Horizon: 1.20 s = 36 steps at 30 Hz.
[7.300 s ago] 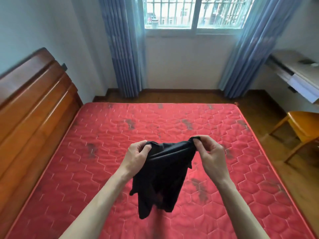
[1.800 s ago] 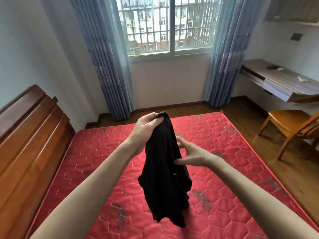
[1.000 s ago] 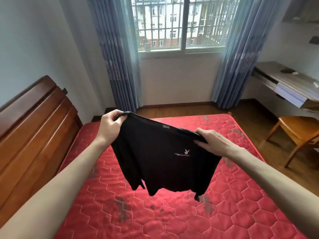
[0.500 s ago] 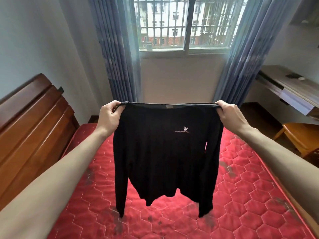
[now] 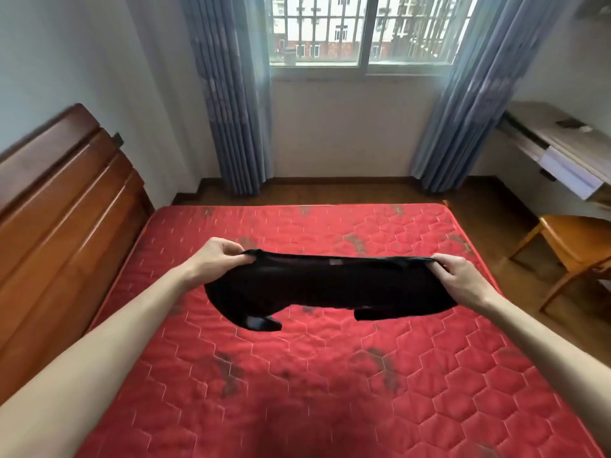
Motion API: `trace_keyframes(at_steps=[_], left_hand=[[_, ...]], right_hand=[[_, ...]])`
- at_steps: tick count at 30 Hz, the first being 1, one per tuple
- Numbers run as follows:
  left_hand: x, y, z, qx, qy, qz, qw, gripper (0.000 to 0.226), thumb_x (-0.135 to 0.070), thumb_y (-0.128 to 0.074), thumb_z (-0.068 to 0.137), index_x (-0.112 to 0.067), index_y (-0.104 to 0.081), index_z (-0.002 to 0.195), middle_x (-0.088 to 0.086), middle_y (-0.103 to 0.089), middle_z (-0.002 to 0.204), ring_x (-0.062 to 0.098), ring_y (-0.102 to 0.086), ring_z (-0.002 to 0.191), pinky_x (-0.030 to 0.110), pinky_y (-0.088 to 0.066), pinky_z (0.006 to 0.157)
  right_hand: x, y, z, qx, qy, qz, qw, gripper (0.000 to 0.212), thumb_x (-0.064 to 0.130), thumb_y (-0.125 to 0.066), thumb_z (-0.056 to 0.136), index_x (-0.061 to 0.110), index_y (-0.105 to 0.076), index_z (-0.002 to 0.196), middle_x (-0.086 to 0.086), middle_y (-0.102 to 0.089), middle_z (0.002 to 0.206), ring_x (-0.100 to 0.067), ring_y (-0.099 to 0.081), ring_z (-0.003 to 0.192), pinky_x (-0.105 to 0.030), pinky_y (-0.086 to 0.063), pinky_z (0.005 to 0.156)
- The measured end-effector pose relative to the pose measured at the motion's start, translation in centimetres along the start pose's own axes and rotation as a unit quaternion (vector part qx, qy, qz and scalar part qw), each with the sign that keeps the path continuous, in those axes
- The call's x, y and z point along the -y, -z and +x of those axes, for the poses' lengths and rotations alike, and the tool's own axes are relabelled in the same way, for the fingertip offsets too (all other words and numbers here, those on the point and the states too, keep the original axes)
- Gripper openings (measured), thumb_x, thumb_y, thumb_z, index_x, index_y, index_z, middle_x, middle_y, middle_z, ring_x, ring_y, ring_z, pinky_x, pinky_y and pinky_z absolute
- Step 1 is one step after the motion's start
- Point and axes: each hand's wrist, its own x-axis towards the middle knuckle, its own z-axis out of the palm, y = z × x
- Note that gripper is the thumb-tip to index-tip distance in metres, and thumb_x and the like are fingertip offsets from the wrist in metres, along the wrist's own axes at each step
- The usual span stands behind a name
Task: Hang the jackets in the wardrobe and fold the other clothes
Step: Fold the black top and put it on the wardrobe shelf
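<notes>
A black long-sleeved top is stretched out wide between my two hands, low above the red quilted mattress. My left hand pinches its left shoulder and my right hand pinches the right shoulder. The body of the top billows toward me, nearly flat, with a sleeve end hanging at each lower corner. Whether its lower edge touches the mattress I cannot tell.
A brown wooden headboard runs along the left of the bed. Blue curtains flank the barred window ahead. A wall desk and an orange wooden chair stand at the right on the wood floor.
Both hands have come down from chest height toward the mattress, still holding the top by its shoulders. The top, which hung straight down, now swings out nearly flat over the bed.
</notes>
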Motion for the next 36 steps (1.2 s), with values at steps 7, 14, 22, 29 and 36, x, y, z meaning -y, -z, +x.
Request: trace_keyframes(at_steps=[7, 14, 22, 29, 36], left_hand=[[-1.5, 4.1, -0.5, 0.220, 0.115, 0.115, 0.962, 0.041, -0.056, -0.075, 0.089, -0.019, -0.082, 0.105, 0.011, -0.080, 0.106, 0.025, -0.077, 0.096, 0.038, -0.060, 0.090], [-0.4, 2.1, 3.2, 0.223, 0.141, 0.113, 0.958, 0.032, -0.056, -0.069, 0.094, -0.028, -0.082, 0.103, -0.002, -0.081, 0.103, 0.016, -0.078, 0.097, 0.034, -0.061, 0.086], [18.0, -12.9, 10.4, 0.073, 0.163, 0.191, 0.965, 0.048, -0.052, -0.059, 0.099, -0.020, -0.049, 0.065, -0.009, -0.050, 0.060, 0.015, -0.050, 0.062, 0.034, -0.038, 0.064], [35.8, -25.3, 17.1, 0.023, 0.151, 0.164, 0.975, 0.034, -0.033, -0.053, 0.106, -0.019, -0.050, 0.075, -0.004, -0.057, 0.072, 0.030, -0.056, 0.079, 0.047, -0.047, 0.078], [43.1, -28.6, 26.7, -0.105, 0.115, 0.293, 0.943, 0.025, -0.043, -0.051, 0.105, -0.024, -0.065, 0.097, 0.008, -0.073, 0.101, 0.038, -0.066, 0.098, 0.043, -0.043, 0.076]], right_hand=[[1.7, 5.0, -2.1, 0.191, -0.036, 0.057, 0.979, 0.025, 0.046, -0.061, 0.100, 0.034, -0.082, 0.107, 0.003, -0.081, 0.103, -0.008, -0.075, 0.092, -0.027, -0.061, 0.081], [0.8, 3.3, 2.3, 0.166, -0.047, -0.072, 0.982, 0.024, 0.038, -0.057, 0.105, 0.035, -0.080, 0.098, 0.013, -0.079, 0.094, -0.006, -0.072, 0.089, -0.020, -0.052, 0.075], [-13.2, -17.8, 4.5, 0.141, -0.184, -0.050, 0.971, 0.031, 0.019, -0.044, 0.110, 0.009, -0.073, 0.107, -0.008, -0.075, 0.102, -0.030, -0.067, 0.101, -0.041, -0.049, 0.089], [-28.0, -35.5, 4.7, 0.076, -0.238, -0.115, 0.962, 0.030, 0.025, -0.044, 0.107, 0.012, -0.053, 0.082, -0.012, -0.063, 0.079, -0.044, -0.059, 0.084, -0.047, -0.041, 0.070], [-34.6, -41.2, 14.7, 0.117, -0.108, -0.296, 0.942, 0.028, 0.036, -0.044, 0.109, 0.013, -0.059, 0.104, -0.030, -0.069, 0.097, -0.050, -0.067, 0.090, -0.043, -0.038, 0.068]])
